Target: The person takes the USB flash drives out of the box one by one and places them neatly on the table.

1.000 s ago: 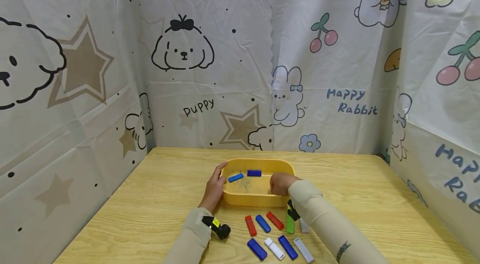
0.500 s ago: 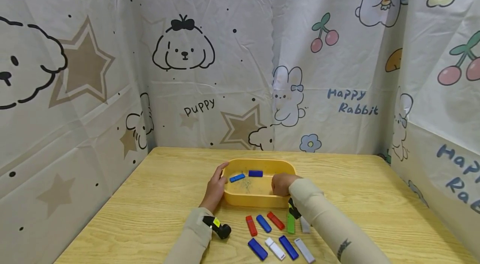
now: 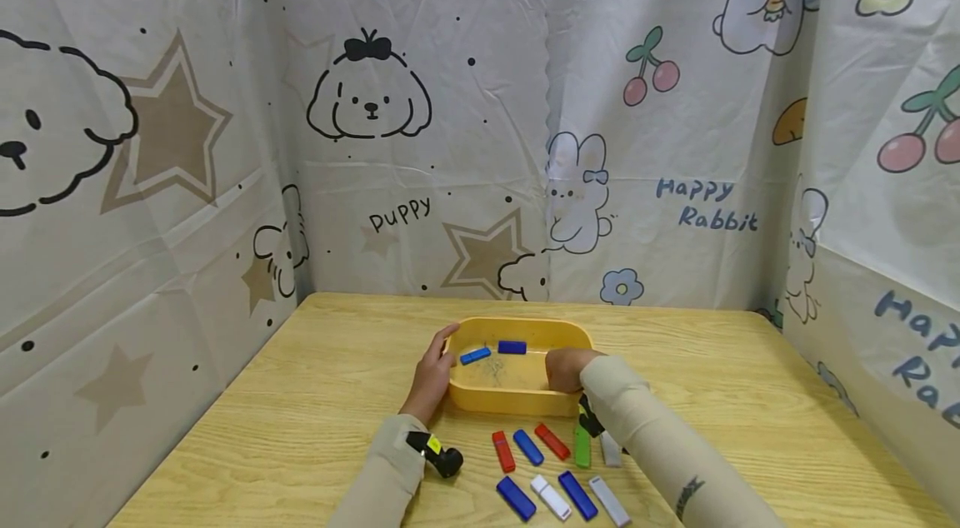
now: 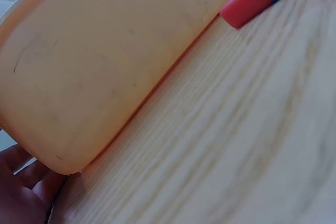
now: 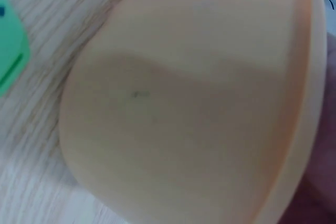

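A yellow plastic basin stands on the table, with a light blue USB stick and a dark blue USB stick inside. My left hand holds the basin's left side at the rim; in the left wrist view its fingers lie against the outer wall by the corner. Over the front right rim, my right hand reaches down into the basin. Its fingertips are hidden, and I cannot tell whether they hold anything. The right wrist view mostly shows the basin's outer wall.
In front of the basin, several USB sticks lie in two rows, among them a red stick, a green stick and a white stick. The right forearm partly covers a grey stick. Printed curtains surround the wooden table.
The scene shifts very slightly to the right in the head view. Both hands keep their places at the basin, and the sticks lie as before.
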Available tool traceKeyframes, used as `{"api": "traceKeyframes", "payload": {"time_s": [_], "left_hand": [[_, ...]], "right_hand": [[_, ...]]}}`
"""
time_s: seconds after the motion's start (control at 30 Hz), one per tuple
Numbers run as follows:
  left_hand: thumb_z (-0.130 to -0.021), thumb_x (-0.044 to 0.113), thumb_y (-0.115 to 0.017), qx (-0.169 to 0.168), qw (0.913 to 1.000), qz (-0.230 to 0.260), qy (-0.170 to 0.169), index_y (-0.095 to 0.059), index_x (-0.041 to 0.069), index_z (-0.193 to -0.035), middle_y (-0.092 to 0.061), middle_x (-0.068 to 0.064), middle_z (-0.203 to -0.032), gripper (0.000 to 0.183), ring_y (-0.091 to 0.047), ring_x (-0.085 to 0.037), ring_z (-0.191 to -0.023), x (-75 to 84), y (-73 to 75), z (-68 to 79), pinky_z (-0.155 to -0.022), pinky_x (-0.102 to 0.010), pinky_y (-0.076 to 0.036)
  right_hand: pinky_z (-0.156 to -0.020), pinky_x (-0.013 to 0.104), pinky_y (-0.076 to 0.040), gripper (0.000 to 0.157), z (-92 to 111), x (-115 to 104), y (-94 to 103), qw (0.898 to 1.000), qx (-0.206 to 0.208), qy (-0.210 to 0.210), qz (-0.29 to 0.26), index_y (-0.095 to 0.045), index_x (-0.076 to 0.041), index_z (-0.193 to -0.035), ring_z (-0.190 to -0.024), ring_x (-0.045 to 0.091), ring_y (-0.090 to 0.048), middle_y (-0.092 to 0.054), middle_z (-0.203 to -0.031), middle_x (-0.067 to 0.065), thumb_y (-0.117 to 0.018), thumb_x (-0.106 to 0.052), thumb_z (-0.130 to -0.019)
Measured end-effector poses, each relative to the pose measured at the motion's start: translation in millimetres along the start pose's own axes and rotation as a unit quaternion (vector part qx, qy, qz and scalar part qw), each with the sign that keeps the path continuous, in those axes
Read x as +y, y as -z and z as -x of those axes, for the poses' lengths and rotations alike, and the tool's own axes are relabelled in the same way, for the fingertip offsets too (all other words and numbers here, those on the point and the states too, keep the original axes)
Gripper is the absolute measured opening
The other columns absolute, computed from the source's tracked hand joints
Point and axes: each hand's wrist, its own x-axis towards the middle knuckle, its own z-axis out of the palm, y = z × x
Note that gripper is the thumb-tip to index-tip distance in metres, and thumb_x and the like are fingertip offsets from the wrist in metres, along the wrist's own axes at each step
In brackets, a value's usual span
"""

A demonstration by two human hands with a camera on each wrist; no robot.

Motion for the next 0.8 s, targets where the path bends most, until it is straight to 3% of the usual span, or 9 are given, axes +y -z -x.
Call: {"api": "traceKeyframes", "payload": {"time_s": [0.33, 0.43, 0.57, 0.8], "left_hand": [[-0.091, 0.008, -0.041, -0.001, 1.0, 0.003, 0.005, -0.048, 0.02, -0.141, -0.038, -0.01, -0.151, 0.051, -0.027, -0.037, -0.141, -0.3, -0.1, -0.3, -0.112, -0.055, -0.021], [-0.091, 0.008, -0.042, 0.0, 1.0, 0.002, 0.004, -0.048, 0.02, -0.14, -0.038, -0.01, -0.151, 0.051, -0.028, -0.037, -0.141, -0.9, -0.4, -0.4, -0.112, -0.055, -0.022], [-0.091, 0.008, -0.041, 0.0, 1.0, 0.002, 0.005, -0.048, 0.019, -0.14, -0.038, -0.009, -0.151, 0.051, -0.028, -0.036, -0.141, -1.1, -0.8, -0.1, -0.112, -0.055, -0.021], [-0.091, 0.008, -0.041, 0.001, 1.0, 0.0, 0.007, -0.048, 0.02, -0.14, -0.039, -0.009, -0.151, 0.051, -0.028, -0.036, -0.141, -0.1, -0.5, -0.4, -0.112, -0.055, -0.021]], "right_hand": [[-0.043, 0.022, -0.018, 0.044, 4.3, 3.6, 0.8, 0.997, 0.033, 0.026, -0.06, -0.038, -0.016, -0.049, -0.043, 0.008, -0.02, -0.022, -0.046, -0.007, -0.059, -0.004, -0.085], [-0.042, 0.021, -0.021, 0.042, 5.9, 4.8, 3.5, 0.994, 0.027, 0.033, -0.099, -0.044, -0.013, -0.05, -0.042, 0.006, -0.026, -0.03, -0.045, -0.007, -0.062, -0.006, -0.087], [-0.047, 0.021, -0.036, 0.025, 9.3, 6.8, 9.3, 0.989, 0.022, 0.019, -0.144, -0.061, -0.01, -0.064, -0.049, 0.008, -0.045, -0.051, -0.056, -0.005, -0.069, -0.013, -0.087], [-0.055, 0.026, -0.039, 0.015, 17.7, 12.7, 21.3, 0.988, 0.073, 0.053, -0.125, -0.063, -0.011, -0.074, -0.057, 0.011, -0.047, -0.055, -0.066, -0.003, -0.072, -0.018, -0.085]]}}
